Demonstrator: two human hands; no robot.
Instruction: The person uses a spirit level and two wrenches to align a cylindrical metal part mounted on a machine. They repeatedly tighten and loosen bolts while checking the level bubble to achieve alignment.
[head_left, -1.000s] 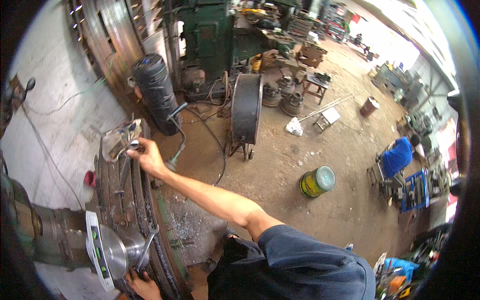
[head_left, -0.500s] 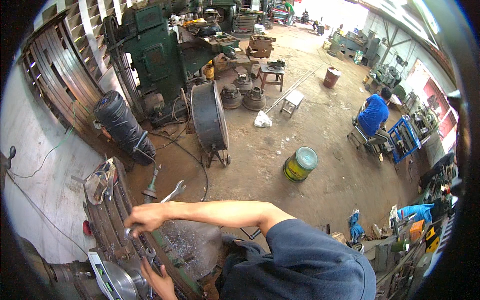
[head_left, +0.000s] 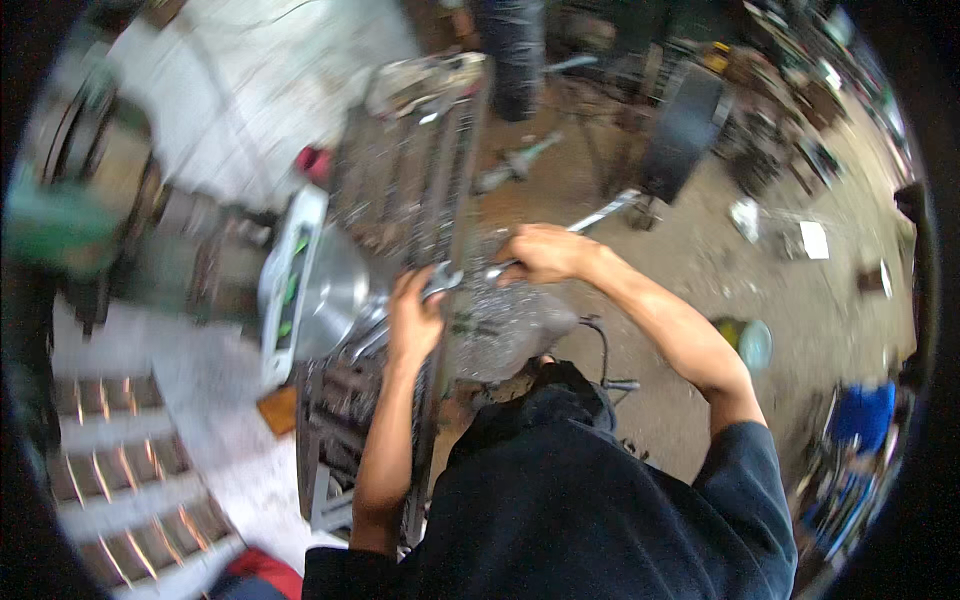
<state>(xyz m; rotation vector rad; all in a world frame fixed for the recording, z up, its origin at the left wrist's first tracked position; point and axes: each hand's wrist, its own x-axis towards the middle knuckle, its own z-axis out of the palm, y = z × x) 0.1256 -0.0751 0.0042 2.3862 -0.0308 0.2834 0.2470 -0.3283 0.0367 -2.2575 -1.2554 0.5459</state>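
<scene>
My left hand (head_left: 414, 318) is closed around a wrench (head_left: 442, 282) above the slotted machine table, with the open jaw showing past its fingers. Beside it, to the left, sits a shiny metal cone (head_left: 338, 292) backed by a pale disc (head_left: 298, 268) with green pieces along it. To the right of the table, my right hand (head_left: 545, 254) grips a longer wrench (head_left: 603, 211). One end of that tool pokes out toward my left hand, and the other points up and right. Motion blurs parts of both tools.
The slotted table (head_left: 385, 170) carries metal chips and a crumpled bag (head_left: 425, 85) at its far end. A green machine body (head_left: 75, 230) stands left. On the floor at right are a bucket (head_left: 755, 345), a white stool (head_left: 813, 240) and a large dark drum (head_left: 685, 135).
The view has swung left and down. My right hand has moved off the table to its right side with the long wrench. My left hand now shows closed on the other wrench.
</scene>
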